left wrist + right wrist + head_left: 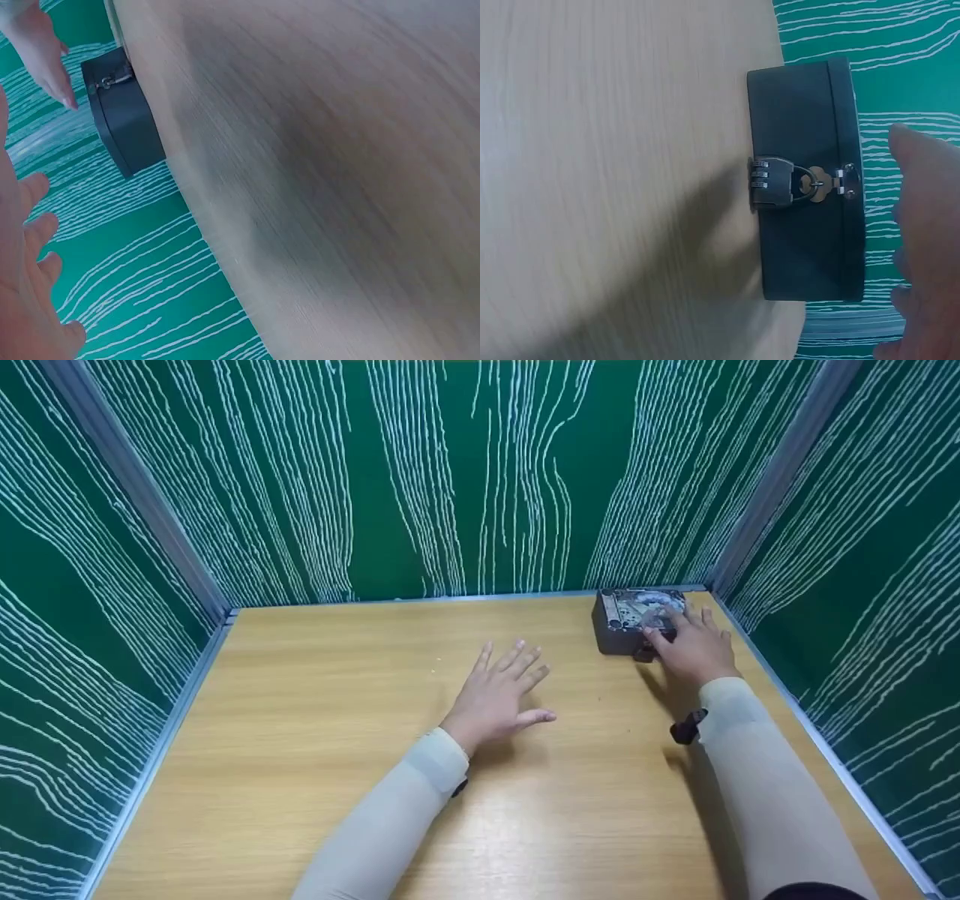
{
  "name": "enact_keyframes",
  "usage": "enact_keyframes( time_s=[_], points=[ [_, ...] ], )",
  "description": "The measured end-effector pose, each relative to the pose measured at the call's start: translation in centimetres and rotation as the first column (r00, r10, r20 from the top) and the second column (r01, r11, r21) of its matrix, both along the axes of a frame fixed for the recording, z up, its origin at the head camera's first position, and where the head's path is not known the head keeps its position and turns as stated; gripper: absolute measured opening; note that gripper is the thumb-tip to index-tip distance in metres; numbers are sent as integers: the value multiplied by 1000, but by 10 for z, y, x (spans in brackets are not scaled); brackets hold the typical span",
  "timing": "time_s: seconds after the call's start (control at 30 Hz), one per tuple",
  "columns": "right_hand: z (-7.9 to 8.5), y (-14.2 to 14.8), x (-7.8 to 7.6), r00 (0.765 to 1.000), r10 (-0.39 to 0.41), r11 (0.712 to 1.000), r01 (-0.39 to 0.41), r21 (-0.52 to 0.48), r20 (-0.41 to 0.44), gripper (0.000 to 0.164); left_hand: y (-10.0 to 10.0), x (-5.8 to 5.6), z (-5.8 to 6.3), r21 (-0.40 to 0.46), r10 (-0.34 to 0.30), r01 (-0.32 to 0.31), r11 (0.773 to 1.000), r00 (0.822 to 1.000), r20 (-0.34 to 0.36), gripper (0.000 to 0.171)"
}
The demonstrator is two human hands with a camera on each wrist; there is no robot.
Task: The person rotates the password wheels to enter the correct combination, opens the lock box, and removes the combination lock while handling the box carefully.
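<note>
A dark box [621, 639] with a patterned lid stands at the far right of the table; its plain dark side [135, 120] shows in the left wrist view. On its front hangs a combination padlock [772, 182], its shackle passed through the metal hasp [838, 181]. My right hand [696, 645] is over the right part of the lid, fingers extended; whether they touch it is hard to tell. In the right wrist view that hand [930, 225] appears just beyond the lid. My left hand [495, 697] is held above the middle of the table with fingers spread, holding nothing.
The wooden table [300, 720] is bordered by metal rails [172, 727]. Green panels [397, 495] with white wavy lines rise at the back and both sides. The box stands close to the back right corner. Tiny pale specks [435, 665] lie left of centre.
</note>
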State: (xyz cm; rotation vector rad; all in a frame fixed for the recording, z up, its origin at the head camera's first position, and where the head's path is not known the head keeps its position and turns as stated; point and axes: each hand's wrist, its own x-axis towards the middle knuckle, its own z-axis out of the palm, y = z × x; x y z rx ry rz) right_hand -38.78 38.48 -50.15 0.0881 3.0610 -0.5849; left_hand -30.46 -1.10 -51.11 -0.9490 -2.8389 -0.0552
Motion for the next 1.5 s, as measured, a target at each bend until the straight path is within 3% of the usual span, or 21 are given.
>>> enact_keyframes(
  time_s=[0.23,0.43,0.6,0.7,0.9,1.07,1.3,1.5],
  points=[
    [-5,2,-2,995,18,1000,-16,-24,99,100,-12,-2,-3,22,21,-22,1000,999,38,95],
    [-2,-13,-6,994,43,999,-43,2,103,81,-32,-7,-3,81,96,-104,991,991,92,91],
    [2,-40,-10,991,120,990,-124,63,65,64,-47,-14,-5,211,138,-179,961,971,195,87],
    [3,-58,-11,981,194,974,-196,116,31,66,-55,-18,-6,266,149,-210,941,961,231,85],
    [4,-101,-12,957,289,948,-285,143,-11,81,-71,-25,-7,310,193,-272,911,945,263,77],
    [7,-139,-5,947,320,940,-314,131,-30,74,-86,-31,-8,328,229,-317,890,933,279,68],
    [8,-184,8,919,389,914,-375,157,-71,64,-99,-38,-9,333,254,-348,876,921,294,71],
    [9,-214,13,896,435,885,-407,225,-88,53,-105,-40,-8,351,204,-306,885,932,298,74]
  ],
)
